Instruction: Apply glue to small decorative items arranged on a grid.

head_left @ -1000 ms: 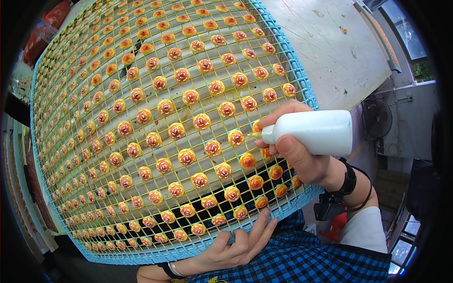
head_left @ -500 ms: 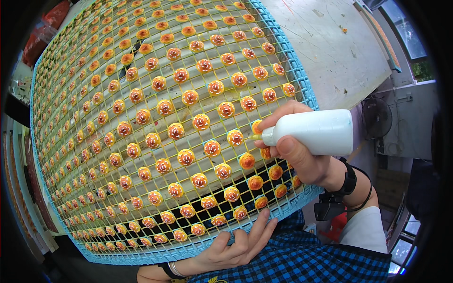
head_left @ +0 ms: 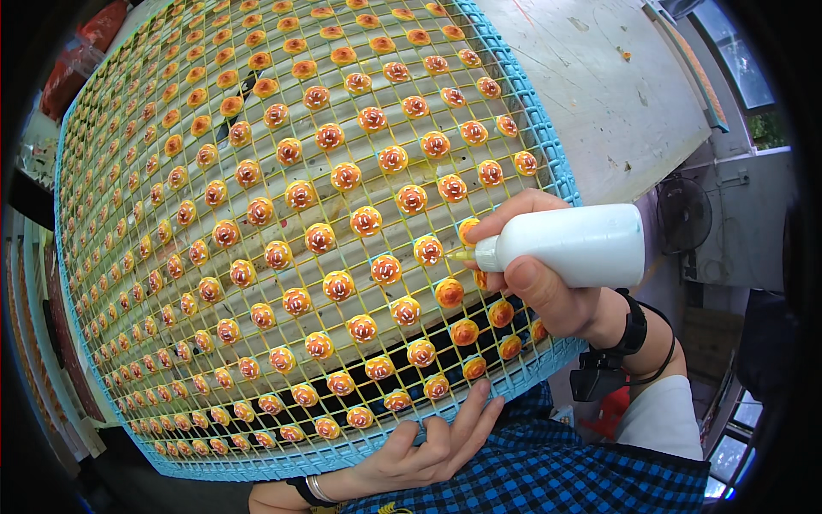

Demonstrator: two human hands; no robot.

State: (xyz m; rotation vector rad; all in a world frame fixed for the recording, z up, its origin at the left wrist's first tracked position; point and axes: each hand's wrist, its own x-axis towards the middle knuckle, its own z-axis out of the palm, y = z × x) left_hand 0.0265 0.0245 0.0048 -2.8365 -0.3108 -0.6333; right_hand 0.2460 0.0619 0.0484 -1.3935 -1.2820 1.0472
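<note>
My right hand [head_left: 548,265] is closed around a white squeeze bottle [head_left: 575,244] held on its side. The bottle's thin yellowish nozzle [head_left: 462,255] points left, its tip beside a small round orange-and-yellow piece [head_left: 428,250] with white marks. Many such pieces sit in rows on a yellow-green mesh inside a blue woven-edged frame [head_left: 548,154]. Several pieces near the right corner, such as one plain orange piece [head_left: 449,293], show no white marks. At the frame's near edge my left hand [head_left: 428,450] rests with its fingers partly stretched over the rim; its thumb cannot be made out.
Below the mesh and beyond it to the right spreads a pale, stained tabletop [head_left: 591,86]. A standing fan [head_left: 683,214] is off at the right. Red bags [head_left: 77,73] lie at the far left. A blue-and-black checked cloth [head_left: 548,463] covers my lap.
The bottle and my right hand have shifted slightly right and down, drawing the nozzle tip a little back from the piece. My left hand stays in place.
</note>
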